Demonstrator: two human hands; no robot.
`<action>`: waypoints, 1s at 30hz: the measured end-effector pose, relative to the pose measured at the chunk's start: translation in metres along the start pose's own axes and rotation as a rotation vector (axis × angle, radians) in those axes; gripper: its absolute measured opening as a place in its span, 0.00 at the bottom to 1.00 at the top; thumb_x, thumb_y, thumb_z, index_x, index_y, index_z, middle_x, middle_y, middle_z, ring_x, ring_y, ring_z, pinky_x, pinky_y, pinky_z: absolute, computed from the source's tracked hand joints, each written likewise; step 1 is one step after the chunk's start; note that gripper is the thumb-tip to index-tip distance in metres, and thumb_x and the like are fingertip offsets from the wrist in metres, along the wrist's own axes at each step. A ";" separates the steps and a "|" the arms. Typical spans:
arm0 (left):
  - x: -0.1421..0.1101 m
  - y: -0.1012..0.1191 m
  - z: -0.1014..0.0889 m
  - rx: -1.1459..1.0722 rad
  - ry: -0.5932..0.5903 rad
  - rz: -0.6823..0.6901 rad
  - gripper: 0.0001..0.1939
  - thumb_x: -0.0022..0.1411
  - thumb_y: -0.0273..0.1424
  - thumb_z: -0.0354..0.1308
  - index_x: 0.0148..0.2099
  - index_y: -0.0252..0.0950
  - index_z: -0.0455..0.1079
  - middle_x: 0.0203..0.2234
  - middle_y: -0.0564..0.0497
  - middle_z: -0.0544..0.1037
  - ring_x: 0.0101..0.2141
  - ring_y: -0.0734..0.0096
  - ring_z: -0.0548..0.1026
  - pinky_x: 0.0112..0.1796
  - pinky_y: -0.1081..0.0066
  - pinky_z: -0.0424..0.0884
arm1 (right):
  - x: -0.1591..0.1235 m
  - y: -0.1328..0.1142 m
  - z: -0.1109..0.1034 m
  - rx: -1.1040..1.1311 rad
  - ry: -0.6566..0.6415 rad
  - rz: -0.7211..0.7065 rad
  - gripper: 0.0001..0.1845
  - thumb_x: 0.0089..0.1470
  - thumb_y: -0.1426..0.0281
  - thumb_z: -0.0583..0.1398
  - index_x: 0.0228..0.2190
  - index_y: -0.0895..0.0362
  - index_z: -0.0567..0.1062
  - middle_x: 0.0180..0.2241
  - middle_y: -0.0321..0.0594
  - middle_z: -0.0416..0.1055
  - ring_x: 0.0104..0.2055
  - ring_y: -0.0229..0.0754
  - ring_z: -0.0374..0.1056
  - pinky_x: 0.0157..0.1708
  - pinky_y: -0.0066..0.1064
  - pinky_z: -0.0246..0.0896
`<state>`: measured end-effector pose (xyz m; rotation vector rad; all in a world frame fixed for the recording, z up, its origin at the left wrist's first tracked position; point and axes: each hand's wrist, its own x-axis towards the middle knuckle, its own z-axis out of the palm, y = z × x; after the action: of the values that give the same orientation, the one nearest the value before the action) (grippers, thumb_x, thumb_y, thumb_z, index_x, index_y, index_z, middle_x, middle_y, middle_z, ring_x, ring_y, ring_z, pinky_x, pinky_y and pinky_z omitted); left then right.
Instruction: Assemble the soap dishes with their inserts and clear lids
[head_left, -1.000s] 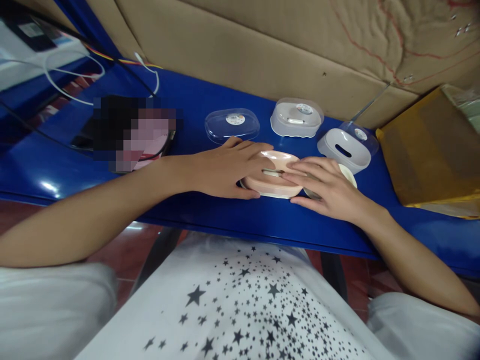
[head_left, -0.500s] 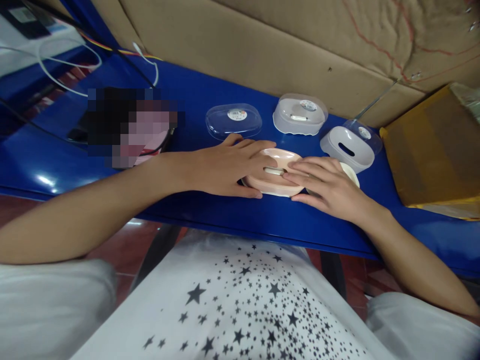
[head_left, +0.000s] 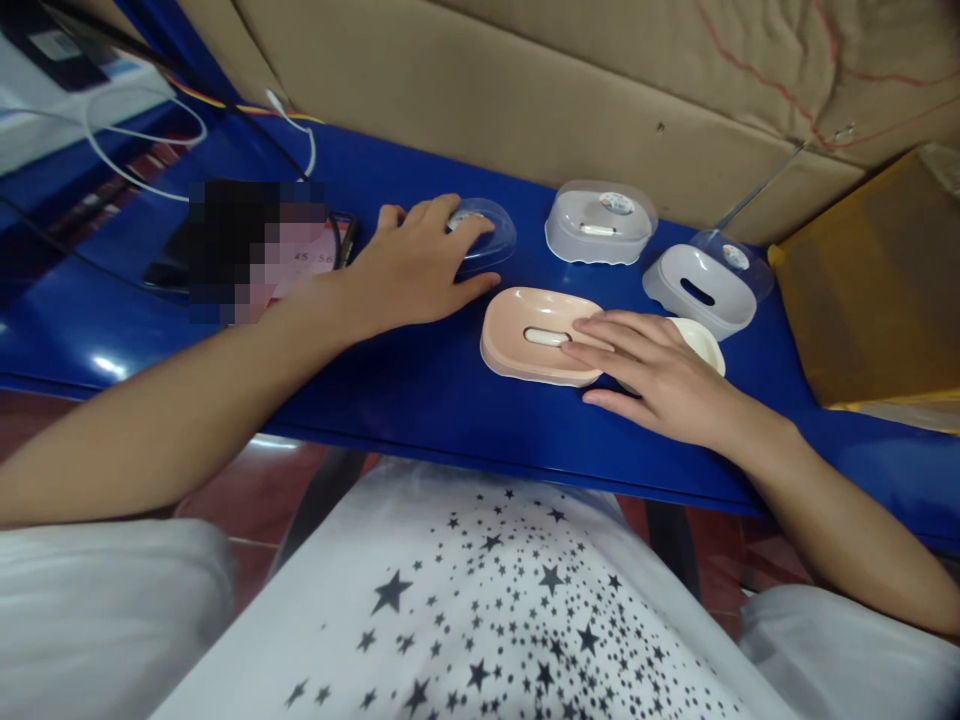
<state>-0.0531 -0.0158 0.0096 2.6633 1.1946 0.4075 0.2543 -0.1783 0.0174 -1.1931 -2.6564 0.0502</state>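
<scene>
A peach soap dish (head_left: 517,350) with a white oblong piece in its middle slot sits on the blue table. My right hand (head_left: 652,370) rests over the dish's right side, fingers stretched out and apart. Partly covered by that hand is a cream-coloured dish (head_left: 703,345). My left hand (head_left: 420,265) is spread above a clear plastic lid (head_left: 491,255) bearing a round sticker, its fingertips over the lid's left part. Whether those fingertips touch the lid I cannot tell.
Behind stands a white soap dish (head_left: 585,240) under a clear lid. To its right, another white dish (head_left: 697,290) leans near a second clear lid (head_left: 739,258). A taped cardboard box (head_left: 870,290) is at the right, a blurred-out object (head_left: 240,240) and cables at the left.
My left hand has left the peach dish and moved up and left to the clear lid. My right hand stays almost where it was on the dish.
</scene>
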 end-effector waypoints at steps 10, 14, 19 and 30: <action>0.002 -0.017 0.009 -0.134 0.070 0.070 0.43 0.66 0.63 0.56 0.77 0.55 0.57 0.76 0.55 0.58 0.70 0.25 0.51 0.65 0.23 0.38 | 0.000 -0.001 -0.001 0.037 -0.015 0.022 0.32 0.72 0.57 0.61 0.72 0.45 0.66 0.71 0.48 0.68 0.73 0.61 0.62 0.68 0.62 0.60; 0.000 -0.009 0.004 -0.101 -0.025 0.009 0.45 0.67 0.64 0.51 0.79 0.51 0.53 0.78 0.54 0.53 0.73 0.21 0.45 0.65 0.24 0.32 | -0.001 -0.001 -0.001 0.034 -0.020 0.021 0.31 0.72 0.57 0.61 0.72 0.46 0.66 0.71 0.48 0.68 0.74 0.61 0.61 0.69 0.62 0.60; -0.002 -0.001 -0.003 -0.071 -0.100 -0.068 0.47 0.67 0.65 0.49 0.79 0.50 0.50 0.80 0.53 0.48 0.74 0.22 0.45 0.65 0.23 0.34 | -0.001 -0.002 -0.001 0.025 -0.023 0.017 0.31 0.72 0.57 0.61 0.71 0.49 0.67 0.72 0.50 0.67 0.74 0.61 0.61 0.69 0.60 0.61; 0.000 -0.011 0.004 -0.107 -0.004 -0.022 0.43 0.64 0.64 0.55 0.74 0.51 0.60 0.73 0.50 0.63 0.67 0.22 0.55 0.62 0.18 0.38 | -0.001 -0.003 -0.003 0.038 -0.051 0.033 0.32 0.73 0.57 0.59 0.73 0.46 0.64 0.73 0.49 0.65 0.75 0.60 0.59 0.69 0.61 0.60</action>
<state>-0.0595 -0.0095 0.0026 2.5571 1.1653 0.4490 0.2536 -0.1811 0.0201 -1.2396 -2.6668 0.1383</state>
